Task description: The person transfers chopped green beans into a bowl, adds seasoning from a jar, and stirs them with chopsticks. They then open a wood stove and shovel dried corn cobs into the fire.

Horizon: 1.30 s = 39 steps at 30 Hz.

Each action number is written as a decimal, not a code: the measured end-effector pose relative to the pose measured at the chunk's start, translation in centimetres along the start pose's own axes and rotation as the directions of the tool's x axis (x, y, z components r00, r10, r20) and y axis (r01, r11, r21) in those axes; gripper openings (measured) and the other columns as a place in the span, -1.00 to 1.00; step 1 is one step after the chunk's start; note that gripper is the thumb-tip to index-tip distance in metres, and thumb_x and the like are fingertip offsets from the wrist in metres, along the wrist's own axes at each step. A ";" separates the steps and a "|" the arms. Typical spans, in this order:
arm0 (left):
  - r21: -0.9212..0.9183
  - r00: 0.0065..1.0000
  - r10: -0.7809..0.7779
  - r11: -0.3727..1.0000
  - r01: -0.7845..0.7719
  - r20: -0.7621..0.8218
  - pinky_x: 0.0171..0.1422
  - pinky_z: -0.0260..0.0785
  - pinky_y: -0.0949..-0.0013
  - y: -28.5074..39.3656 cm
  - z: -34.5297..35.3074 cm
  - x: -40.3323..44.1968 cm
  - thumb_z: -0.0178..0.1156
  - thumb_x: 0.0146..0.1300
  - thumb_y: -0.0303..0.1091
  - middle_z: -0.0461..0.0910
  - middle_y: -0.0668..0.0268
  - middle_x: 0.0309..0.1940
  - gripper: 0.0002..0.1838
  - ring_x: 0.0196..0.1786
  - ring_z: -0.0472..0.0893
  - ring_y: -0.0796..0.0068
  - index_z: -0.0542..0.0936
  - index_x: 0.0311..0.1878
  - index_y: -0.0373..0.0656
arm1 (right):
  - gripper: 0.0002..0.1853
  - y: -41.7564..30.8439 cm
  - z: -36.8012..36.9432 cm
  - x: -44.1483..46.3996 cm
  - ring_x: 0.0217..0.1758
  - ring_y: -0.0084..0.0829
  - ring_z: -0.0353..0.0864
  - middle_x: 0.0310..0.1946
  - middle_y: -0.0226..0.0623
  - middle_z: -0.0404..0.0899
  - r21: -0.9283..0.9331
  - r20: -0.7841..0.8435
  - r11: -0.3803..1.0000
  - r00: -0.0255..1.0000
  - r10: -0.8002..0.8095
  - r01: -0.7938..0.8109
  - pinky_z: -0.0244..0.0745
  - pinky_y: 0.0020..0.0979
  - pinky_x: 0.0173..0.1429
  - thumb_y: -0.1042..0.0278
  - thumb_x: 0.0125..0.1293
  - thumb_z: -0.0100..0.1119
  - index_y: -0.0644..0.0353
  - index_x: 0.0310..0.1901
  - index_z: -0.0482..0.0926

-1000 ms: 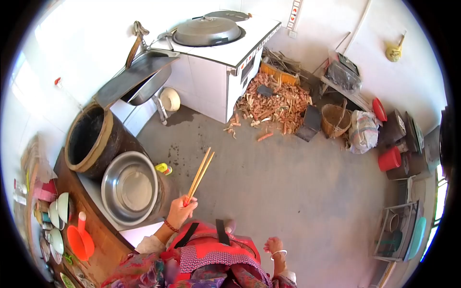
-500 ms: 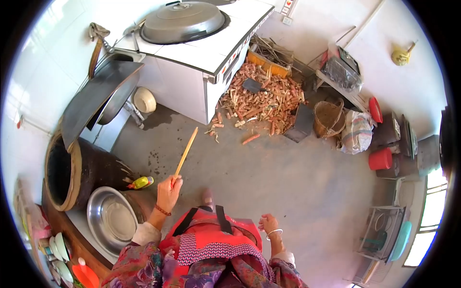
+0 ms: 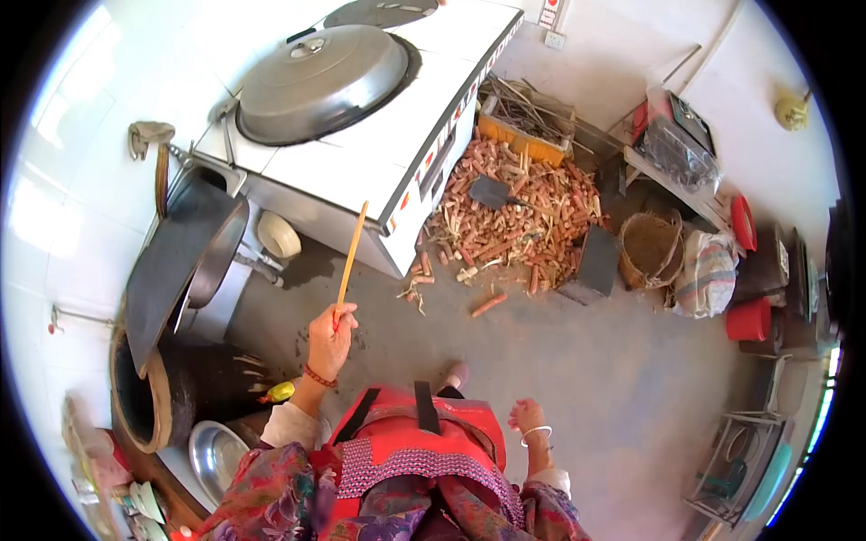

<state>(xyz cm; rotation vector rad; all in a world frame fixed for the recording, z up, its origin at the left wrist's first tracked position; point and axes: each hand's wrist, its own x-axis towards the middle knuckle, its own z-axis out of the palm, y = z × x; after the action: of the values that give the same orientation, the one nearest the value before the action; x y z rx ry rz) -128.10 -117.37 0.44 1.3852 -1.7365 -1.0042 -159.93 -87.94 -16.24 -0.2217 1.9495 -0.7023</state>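
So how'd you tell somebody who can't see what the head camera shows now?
A person's left hand holds what look like yellow chopsticks; the right hand looks empty. Ahead, a big metal lid sits on a white stove, with corncobs heaped beside it.

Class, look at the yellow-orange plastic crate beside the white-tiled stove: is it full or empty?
Full: thin brown sticks lie heaped in the crate and poke out above its rim.

left hand (image 3: 330, 339) closed, raised; right hand (image 3: 526, 416) lower, loosely curled
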 end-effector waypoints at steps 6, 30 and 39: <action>-0.261 0.994 -0.107 0.960 0.101 -0.010 -0.51 0.32 0.60 1.3 3.1 7.6 -0.01 0.33 -0.54 0.53 0.32 -0.54 -0.85 -0.59 0.45 0.67 0.55 -0.14 -0.27 | -0.75 -13.6 0.8 7.9 -0.65 -0.44 0.58 -0.53 -0.19 0.59 -0.065 0.067 0.978 0.979 -0.194 0.198 0.46 -0.42 -0.63 0.54 0.19 -0.03 0.27 -0.08 0.50; -0.234 0.955 0.250 0.930 -0.282 -0.159 -0.14 0.45 0.44 3.9 24.3 49.9 -0.01 0.42 -0.34 0.59 0.16 -0.22 -0.69 -0.30 0.57 0.50 0.47 0.04 -0.42 | -0.87 -30.0 8.5 29.8 -0.57 -0.27 0.59 -0.57 -0.12 0.56 -0.183 0.235 0.870 0.880 -0.413 0.457 0.50 -0.31 -0.48 0.49 0.21 -0.03 0.22 -0.26 0.52; -0.131 0.958 0.276 0.950 -0.285 -0.082 -0.07 0.45 0.43 3.6 29.7 58.4 0.01 0.41 -0.39 0.59 0.10 -0.17 -0.72 -0.20 0.58 0.44 0.47 0.04 -0.41 | -0.81 -43.6 9.4 42.4 -0.31 0.00 0.61 -0.45 0.00 0.59 -0.020 0.091 0.843 0.840 -0.535 0.538 0.48 -0.16 -0.18 0.39 0.16 0.09 0.24 -0.20 0.53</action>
<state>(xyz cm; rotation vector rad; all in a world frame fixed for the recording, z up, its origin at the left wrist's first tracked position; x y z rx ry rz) -166.97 -169.69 -7.26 1.0348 -1.7211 -0.8963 -178.18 -145.72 -27.04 -0.8400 1.8307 -0.9922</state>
